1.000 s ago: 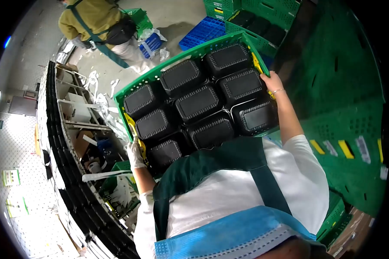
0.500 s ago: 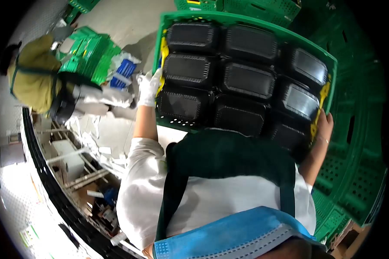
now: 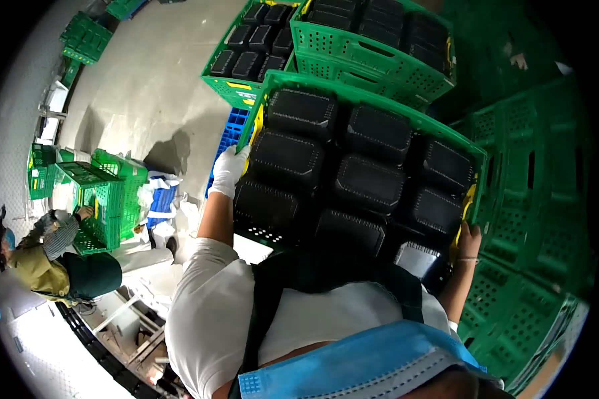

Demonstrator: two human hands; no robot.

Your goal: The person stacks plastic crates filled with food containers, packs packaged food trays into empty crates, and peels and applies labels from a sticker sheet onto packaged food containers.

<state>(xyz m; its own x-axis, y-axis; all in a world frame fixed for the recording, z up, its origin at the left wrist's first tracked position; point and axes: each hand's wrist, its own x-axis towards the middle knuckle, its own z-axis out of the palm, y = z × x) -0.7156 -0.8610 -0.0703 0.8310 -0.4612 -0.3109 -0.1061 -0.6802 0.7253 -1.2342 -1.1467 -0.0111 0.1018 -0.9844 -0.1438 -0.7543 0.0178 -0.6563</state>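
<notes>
Nine black lidded containers (image 3: 369,179) sit in three rows inside the green crate (image 3: 379,98) that I have just in front of my dark green apron (image 3: 339,272). My left hand (image 3: 227,169) (the white-gloved one) grips its left side, and my bare right hand (image 3: 470,241) grips the right by a yellow handle (image 3: 469,201). Green crate walls (image 3: 509,219) rise to my right. A blue pallet (image 3: 231,133) shows past the left edge; beyond, stacked crates (image 3: 373,56) carry more black containers (image 3: 379,23). Farther left, a co-worker (image 3: 46,269) touches an openwork crate (image 3: 100,229).
</notes>
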